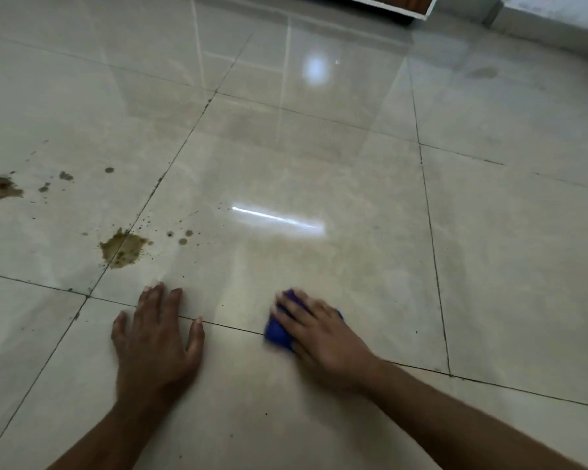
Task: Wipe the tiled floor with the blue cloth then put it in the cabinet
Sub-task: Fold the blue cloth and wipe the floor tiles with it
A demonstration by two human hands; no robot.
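Blue cloth (pixel 279 330) under pressing right hand (pixel 319 337); left hand (pixel 157 344) flat, empty, alongside.

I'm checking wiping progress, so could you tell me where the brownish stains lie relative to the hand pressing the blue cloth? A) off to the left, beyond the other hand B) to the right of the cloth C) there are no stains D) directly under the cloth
A: the brownish stains lie left of the left hand, while the right hand presses the blue cloth further right.
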